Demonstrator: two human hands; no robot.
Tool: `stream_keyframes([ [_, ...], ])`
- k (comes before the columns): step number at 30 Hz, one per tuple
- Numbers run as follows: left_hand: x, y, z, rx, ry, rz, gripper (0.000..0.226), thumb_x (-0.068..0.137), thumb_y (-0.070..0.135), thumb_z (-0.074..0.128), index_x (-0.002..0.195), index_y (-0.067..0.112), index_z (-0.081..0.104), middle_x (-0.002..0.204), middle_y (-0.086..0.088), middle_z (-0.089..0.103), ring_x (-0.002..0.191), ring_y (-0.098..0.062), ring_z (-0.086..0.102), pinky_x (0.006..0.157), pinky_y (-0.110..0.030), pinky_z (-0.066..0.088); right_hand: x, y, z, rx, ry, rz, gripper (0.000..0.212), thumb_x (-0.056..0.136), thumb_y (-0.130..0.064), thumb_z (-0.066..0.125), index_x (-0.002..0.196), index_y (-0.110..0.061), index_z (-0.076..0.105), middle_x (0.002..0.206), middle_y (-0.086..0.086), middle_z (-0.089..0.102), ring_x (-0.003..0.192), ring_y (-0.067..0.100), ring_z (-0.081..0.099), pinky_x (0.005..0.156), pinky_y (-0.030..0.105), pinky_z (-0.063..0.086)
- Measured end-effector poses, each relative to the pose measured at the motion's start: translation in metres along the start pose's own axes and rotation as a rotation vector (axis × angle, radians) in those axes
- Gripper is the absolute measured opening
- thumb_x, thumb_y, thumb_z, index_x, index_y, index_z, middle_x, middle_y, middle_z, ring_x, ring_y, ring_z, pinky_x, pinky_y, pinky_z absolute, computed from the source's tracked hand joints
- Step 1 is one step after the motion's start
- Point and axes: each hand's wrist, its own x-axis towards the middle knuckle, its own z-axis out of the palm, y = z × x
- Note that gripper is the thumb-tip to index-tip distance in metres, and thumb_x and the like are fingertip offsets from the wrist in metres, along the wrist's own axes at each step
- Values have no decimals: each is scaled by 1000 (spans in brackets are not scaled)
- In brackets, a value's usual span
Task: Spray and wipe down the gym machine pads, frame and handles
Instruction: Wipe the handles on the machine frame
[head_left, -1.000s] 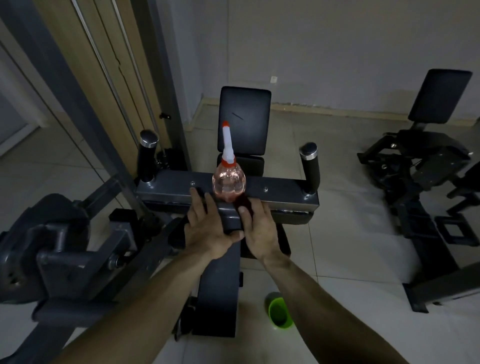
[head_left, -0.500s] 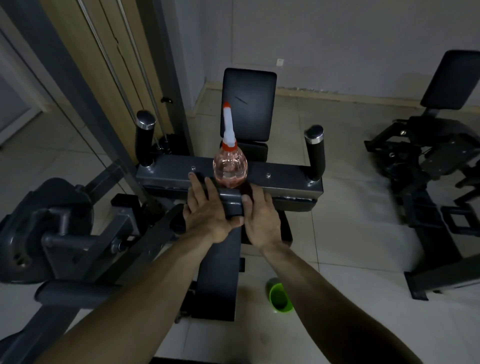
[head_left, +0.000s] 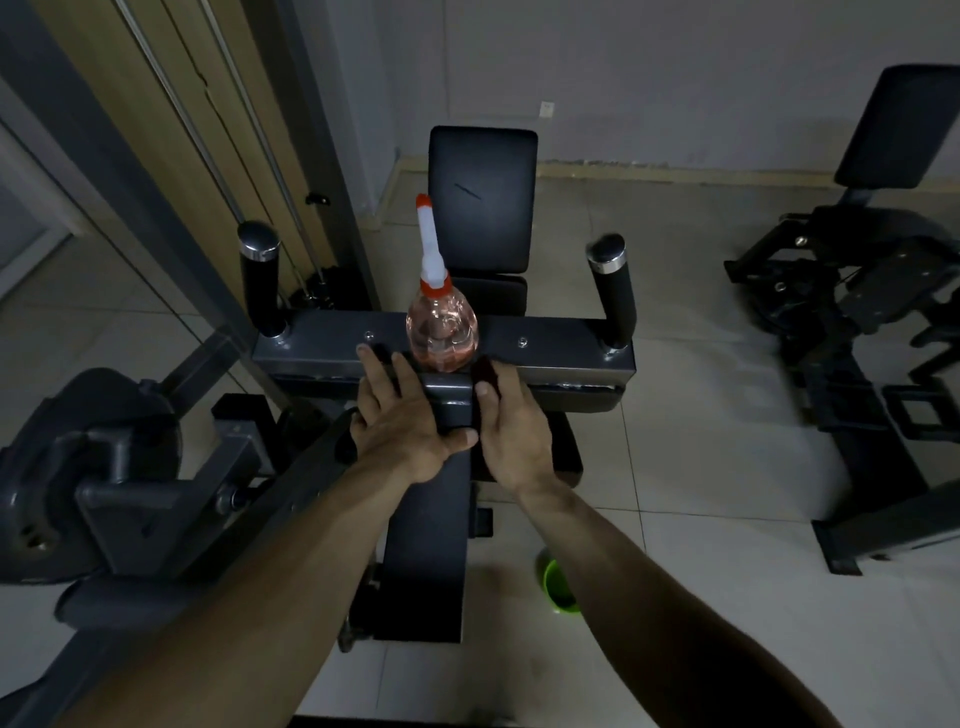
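Observation:
A clear spray bottle (head_left: 441, 335) of pink liquid with a white and orange nozzle stands upright on the grey crossbar (head_left: 556, 345) of the gym machine. Just in front of it, my left hand (head_left: 405, 415) lies flat on the centre beam (head_left: 449, 400), fingers straight and thumb across the beam. My right hand (head_left: 514, 436) rests against the beam's right side. Its fingertips press a dark red cloth (head_left: 484, 368), which is mostly hidden. Two black upright handles (head_left: 258, 280) (head_left: 614, 291) stand at the crossbar's ends. The black back pad (head_left: 483, 197) is beyond.
A green cup (head_left: 558, 579) sits on the tiled floor under my right forearm. A weight-plate arm (head_left: 104, 467) juts out at the left, with cables and a steel post (head_left: 332, 156) behind it. Another black machine (head_left: 872, 312) stands at the right.
Both hands stay at the same spot on the centre beam, and the bottle has not moved. Only the view has shifted slightly.

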Motion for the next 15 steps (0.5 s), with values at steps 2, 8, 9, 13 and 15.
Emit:
stream_keyframes([
  [2,1,1,-1,-4,-9,-13,142,74,68,78,158,22,-26,152,-7,-54,155,-37,-16,126,-56,11,10,-11,3,55,-3,136,32,105,-52,38,122,-30,53,99,-3,71,90,18,70,79,48,60],
  [8,0,1,-2,-14,-24,-12,142,74,67,79,158,23,-27,152,-6,-54,155,-38,-15,127,-56,9,8,-15,-5,318,-51,267,32,105,-53,41,127,-32,54,105,-3,73,96,14,71,88,45,60],
  [9,0,1,-2,-11,-15,-13,142,74,67,79,158,23,-26,152,-6,-54,155,-38,-16,127,-55,8,1,-13,-8,243,-81,168,29,108,-47,40,132,-32,49,105,-4,72,95,14,71,83,42,61],
  [13,-1,4,-2,49,-9,-45,142,74,69,77,158,19,-27,154,-12,-50,154,-37,-23,127,-53,-4,21,-17,-6,202,-41,276,25,106,-48,43,113,-29,57,93,-3,70,87,17,69,81,47,59],
  [15,0,6,-2,52,0,-61,143,74,68,78,158,19,-26,155,-12,-49,153,-37,-25,127,-52,-6,28,-25,-5,477,-56,427,27,102,-52,48,106,-30,64,98,2,74,94,20,72,90,50,60],
])
